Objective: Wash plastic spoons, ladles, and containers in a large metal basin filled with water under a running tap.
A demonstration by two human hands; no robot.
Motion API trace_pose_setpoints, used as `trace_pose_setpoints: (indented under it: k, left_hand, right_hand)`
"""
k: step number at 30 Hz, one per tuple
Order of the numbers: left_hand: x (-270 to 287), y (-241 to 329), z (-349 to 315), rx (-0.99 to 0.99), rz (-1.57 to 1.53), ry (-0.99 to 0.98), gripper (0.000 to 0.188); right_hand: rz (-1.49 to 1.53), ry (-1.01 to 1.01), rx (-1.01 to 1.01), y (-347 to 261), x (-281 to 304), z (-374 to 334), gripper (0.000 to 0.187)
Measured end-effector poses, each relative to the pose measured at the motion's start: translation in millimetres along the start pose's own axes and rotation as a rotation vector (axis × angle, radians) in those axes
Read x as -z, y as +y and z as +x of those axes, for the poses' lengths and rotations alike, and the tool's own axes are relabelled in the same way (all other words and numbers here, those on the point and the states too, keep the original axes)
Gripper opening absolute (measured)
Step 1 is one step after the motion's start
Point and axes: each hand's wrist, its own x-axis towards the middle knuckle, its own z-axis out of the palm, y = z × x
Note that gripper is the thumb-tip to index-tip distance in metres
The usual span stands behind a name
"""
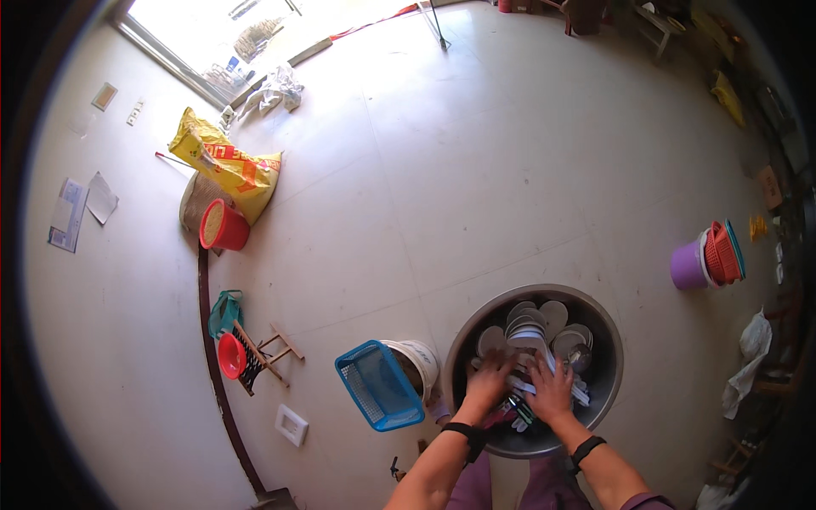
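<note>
A wide metal basin stands in front of me, holding several pale round discs in loose stacks, which look like lids or small plates. A longer white piece lies in the middle, in front of my fingertips. My left hand reaches over the basin's left part, fingers stretched forward among the pieces. Beside it my right hand lies with fingers apart on white pieces. Between my wrists, small coloured and white items fill the near part; their kind is too small to tell. What lies under my palms is hidden.
Left of the basin, a blue plastic basket rests against a white bucket. Further left are a wooden stool, a red bucket and a yellow sack. A purple bucket stands at right.
</note>
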Motion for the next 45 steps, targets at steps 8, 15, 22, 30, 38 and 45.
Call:
trace_pose_setpoints:
  k: [8,15,22,30,38,45]
  left_hand:
    - [0.2,45.0,-61.1,0.188,0.129,-0.076,0.073]
    - [-11.8,-0.9,-20.4,0.015,0.177,-0.014,0.085]
    - [-19.0,1.0,-18.2,-0.079,0.185,0.129,0.045]
    - [31.0,36.2,-56.0,-0.076,0.159,-0.155,0.038]
    - [26.6,30.0,-60.9,-0.135,0.008,0.005,0.046]
    - [-27.8,44.4,-66.6,-0.058,-0.02,-0.07,0.057]
  right_hand:
    - [-0.066,-0.246,0.162,-12.8,13.4,-32.6,0.078]
    - [-0.059,-0.335,0.281,23.4,20.8,27.3,0.096]
    - [0.08,-0.114,-0.109,-10.3,14.8,-12.4,0.081]
    - [0.302,-0.084,0.16,-1.1,37.2,-36.2,0.036]
    - [0.264,-0.232,0.138,36.3,59.2,23.6,0.076]
    - [0.019,-0.033,-0.192,27.5,5.9,103.5,0.099]
